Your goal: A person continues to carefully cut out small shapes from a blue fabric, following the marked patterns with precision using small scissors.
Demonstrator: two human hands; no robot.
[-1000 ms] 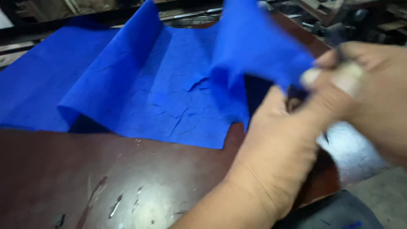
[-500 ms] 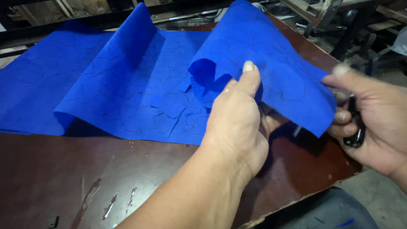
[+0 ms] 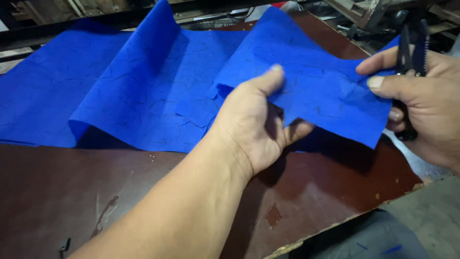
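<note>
A large sheet of bright blue fabric (image 3: 143, 91) lies in loose folds across a dark brown table (image 3: 72, 192). My left hand (image 3: 254, 124) pinches the near fold of the fabric at its middle, thumb on top and fingers beneath, lifting it off the table. My right hand (image 3: 426, 103) grips the fabric's right edge between thumb and forefinger and also holds a pair of black snips (image 3: 409, 57), whose blades point upward.
The table's near right edge (image 3: 335, 225) runs diagonally, worn and chipped, with grey floor beyond it. Dark metal machine parts (image 3: 364, 19) stand behind the table at the upper right. A small black clip (image 3: 64, 247) lies at the near left.
The fabric has been spread flatter and wider between my hands. My left hand slid toward the fold's middle, and my right hand moved right, showing the black snips more clearly.
</note>
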